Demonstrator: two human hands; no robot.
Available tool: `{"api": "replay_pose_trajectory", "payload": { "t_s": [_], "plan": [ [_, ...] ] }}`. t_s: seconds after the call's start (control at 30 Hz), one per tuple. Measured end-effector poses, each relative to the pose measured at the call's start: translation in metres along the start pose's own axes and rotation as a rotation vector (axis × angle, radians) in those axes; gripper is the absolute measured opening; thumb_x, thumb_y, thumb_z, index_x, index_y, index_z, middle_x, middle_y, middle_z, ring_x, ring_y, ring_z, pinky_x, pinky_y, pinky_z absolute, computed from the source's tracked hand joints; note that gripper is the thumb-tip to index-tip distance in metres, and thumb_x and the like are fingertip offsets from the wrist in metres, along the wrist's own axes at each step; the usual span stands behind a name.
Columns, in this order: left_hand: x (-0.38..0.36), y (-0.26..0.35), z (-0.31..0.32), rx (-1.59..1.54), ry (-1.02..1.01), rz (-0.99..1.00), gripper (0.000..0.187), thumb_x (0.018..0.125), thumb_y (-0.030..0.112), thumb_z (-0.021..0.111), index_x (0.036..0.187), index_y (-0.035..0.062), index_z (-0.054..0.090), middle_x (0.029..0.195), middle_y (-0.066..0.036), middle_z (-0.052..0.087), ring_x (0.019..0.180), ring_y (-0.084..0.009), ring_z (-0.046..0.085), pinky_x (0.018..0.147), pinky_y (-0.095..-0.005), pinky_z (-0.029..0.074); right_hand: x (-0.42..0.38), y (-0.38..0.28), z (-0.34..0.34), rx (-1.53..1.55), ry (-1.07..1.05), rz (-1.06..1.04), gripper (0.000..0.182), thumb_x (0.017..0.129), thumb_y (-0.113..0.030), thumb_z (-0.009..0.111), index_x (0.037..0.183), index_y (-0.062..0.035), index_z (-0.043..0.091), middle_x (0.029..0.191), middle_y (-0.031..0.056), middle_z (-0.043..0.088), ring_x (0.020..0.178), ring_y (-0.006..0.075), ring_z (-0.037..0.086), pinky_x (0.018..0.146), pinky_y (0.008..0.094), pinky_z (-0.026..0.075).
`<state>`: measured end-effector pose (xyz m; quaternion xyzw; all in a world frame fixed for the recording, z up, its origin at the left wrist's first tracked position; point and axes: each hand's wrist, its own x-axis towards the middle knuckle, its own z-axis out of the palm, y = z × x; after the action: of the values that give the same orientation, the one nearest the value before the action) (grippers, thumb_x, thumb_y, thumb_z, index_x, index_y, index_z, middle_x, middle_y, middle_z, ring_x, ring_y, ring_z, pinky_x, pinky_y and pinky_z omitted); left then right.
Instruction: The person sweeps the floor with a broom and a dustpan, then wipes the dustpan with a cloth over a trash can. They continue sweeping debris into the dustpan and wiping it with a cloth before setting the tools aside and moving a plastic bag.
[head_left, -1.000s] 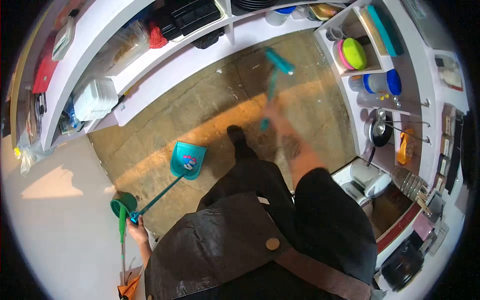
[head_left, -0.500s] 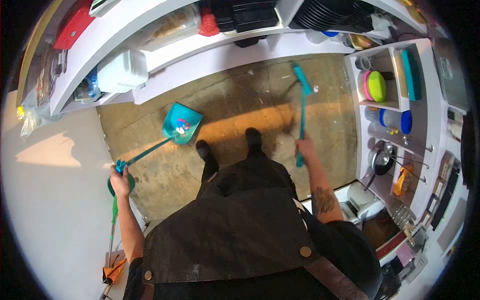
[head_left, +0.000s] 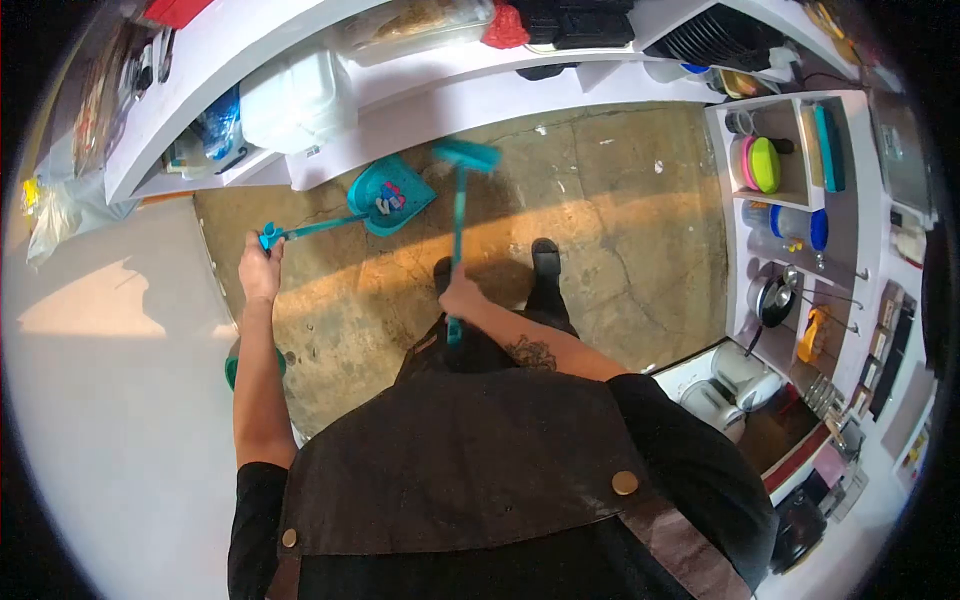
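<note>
My left hand (head_left: pixel 261 268) is closed around the handle end of a teal long-handled dustpan (head_left: pixel 420 212). The pan lies near the base of the white shelving, its open edge turned to the right, with a small heap of pink, blue and white scraps (head_left: pixel 390 198) in it. My right hand (head_left: pixel 462 296) grips the stick of a teal broom (head_left: pixel 458 220) in front of my body. The broom's head, slightly blurred, is just right of the pan, above the floor's cracked surface in this view.
White shelves (head_left: pixel 400 125) with containers and black trays curve along the far side. On the right stands a shelf unit (head_left: pixel 722 230) with jars, lids and ladles. A green bucket-like thing (head_left: pixel 232 372) sits beside my left forearm. Several pale bits (head_left: pixel 541 130) lie on the concrete floor (head_left: pixel 640 250).
My right hand has swung the broom from the right side across to the dustpan. The dustpan and my left hand have shifted forward, toward the shelves.
</note>
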<state>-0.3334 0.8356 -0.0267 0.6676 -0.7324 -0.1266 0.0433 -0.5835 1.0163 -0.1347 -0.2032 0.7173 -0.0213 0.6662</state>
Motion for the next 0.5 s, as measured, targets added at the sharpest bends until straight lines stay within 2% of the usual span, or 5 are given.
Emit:
{"api": "replay_pose_trajectory", "payload": {
  "t_s": [0.1,0.2,0.27,0.4,0.5],
  "plan": [
    [0.004,-0.009,-0.004,-0.016,-0.002,0.000,0.029,0.072,0.025,0.058,0.083,0.0035,0.044,0.067,-0.017,0.054,0.064,-0.0343,0.053,0.056,-0.0406,0.042,-0.026,-0.017,0.017,-0.053,-0.107,-0.109,0.070,0.074,-0.003,0.047,0.129,-0.0042,0.003,0.072,0.0157,0.054,0.051,0.0234,0.053,0.042,0.0354,0.045],
    [0.001,-0.022,-0.006,-0.011,0.009,0.046,0.029,0.073,0.027,0.057,0.085,0.0048,0.043,0.067,-0.017,0.055,0.065,-0.0347,0.054,0.057,-0.0417,0.042,-0.056,0.003,-0.035,0.469,-0.308,-0.146,0.062,0.069,-0.001,0.048,0.125,-0.0155,0.027,0.055,0.0041,0.040,0.044,0.0140,0.042,0.038,0.0276,0.036],
    [-0.001,-0.030,-0.006,0.033,-0.028,-0.004,0.029,0.074,0.029,0.056,0.085,0.0059,0.043,0.068,-0.016,0.056,0.066,-0.0348,0.054,0.057,-0.0428,0.042,-0.100,0.028,-0.081,0.575,-0.280,-0.180,0.057,0.071,-0.003,0.047,0.124,-0.0101,0.028,0.051,0.0023,0.037,0.040,0.0123,0.038,0.034,0.0262,0.033],
    [-0.008,-0.037,-0.010,-0.003,-0.079,-0.037,0.029,0.074,0.029,0.055,0.085,0.0061,0.042,0.068,-0.015,0.056,0.066,-0.0342,0.055,0.056,-0.0430,0.042,-0.136,0.089,-0.127,0.779,-0.014,-0.065,0.046,0.070,-0.005,0.045,0.116,-0.0075,0.035,0.049,0.0035,0.037,0.037,0.0129,0.038,0.032,0.0271,0.031],
    [-0.009,-0.033,-0.009,0.002,-0.104,-0.040,0.029,0.074,0.029,0.055,0.085,0.0062,0.041,0.068,-0.014,0.055,0.065,-0.0338,0.054,0.055,-0.0431,0.042,-0.081,0.112,-0.136,0.681,0.328,-0.061,0.023,0.068,-0.006,0.048,0.090,-0.0038,0.043,0.054,0.0080,0.043,0.040,0.0184,0.042,0.035,0.0307,0.035]
  ]
}}
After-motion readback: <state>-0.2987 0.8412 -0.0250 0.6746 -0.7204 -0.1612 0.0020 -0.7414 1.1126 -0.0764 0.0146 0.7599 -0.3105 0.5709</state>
